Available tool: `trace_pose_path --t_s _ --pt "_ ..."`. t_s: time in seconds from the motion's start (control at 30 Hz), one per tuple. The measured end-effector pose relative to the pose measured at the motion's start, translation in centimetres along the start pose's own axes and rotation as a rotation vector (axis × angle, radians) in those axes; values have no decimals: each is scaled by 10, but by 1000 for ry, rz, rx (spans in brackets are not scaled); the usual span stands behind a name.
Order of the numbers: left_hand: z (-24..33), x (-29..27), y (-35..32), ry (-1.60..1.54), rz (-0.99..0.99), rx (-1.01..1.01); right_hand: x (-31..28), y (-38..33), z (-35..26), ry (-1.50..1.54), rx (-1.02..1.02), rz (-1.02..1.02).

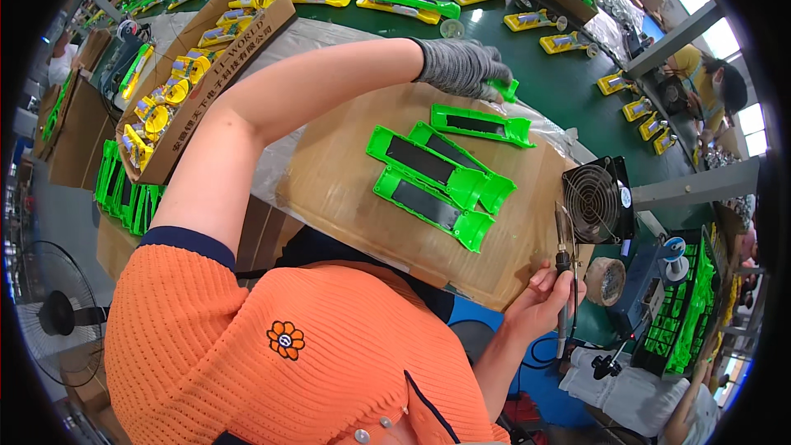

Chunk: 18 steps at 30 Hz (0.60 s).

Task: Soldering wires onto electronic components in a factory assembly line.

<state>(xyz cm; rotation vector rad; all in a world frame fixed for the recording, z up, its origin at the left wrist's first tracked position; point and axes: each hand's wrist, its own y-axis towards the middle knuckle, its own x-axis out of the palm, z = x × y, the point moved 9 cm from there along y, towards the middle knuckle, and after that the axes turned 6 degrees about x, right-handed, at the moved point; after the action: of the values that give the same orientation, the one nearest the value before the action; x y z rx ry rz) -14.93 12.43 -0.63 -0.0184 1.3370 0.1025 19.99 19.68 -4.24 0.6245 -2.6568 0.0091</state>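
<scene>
My left hand (463, 68), in a grey knit glove, reaches over the far side of the brown work board (329, 189). Its fingers are closed on a green plastic housing (504, 89), mostly hidden behind the hand. Several more green housings (422, 163) with dark strips inside lie on the board, some overlapping. At the board's right edge, my bare right hand (540, 301) is closed around the handle of a soldering iron (562, 239). The iron's tip points away from me, beside a black fan (595, 200).
A cardboard box (239, 58) of yellow parts stands at the left. Green and yellow assemblies (408, 4) line the green bench beyond. A round tin (606, 281), a blue soldering station (638, 288) and a black crate (684, 305) of green parts sit at the right. Another person (704, 82) works far right.
</scene>
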Motion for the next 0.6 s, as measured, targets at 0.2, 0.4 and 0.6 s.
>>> trace_pose_path --t_s 0.2,0.4,0.6 --pt "33 -17 -20 156 311 145 -3 1 3 -31 12 0" --pt "107 -8 -102 32 202 252 -4 2 3 2 1 -13" --pt "100 7 -103 -67 331 186 -1 2 2 -23 -3 -48"
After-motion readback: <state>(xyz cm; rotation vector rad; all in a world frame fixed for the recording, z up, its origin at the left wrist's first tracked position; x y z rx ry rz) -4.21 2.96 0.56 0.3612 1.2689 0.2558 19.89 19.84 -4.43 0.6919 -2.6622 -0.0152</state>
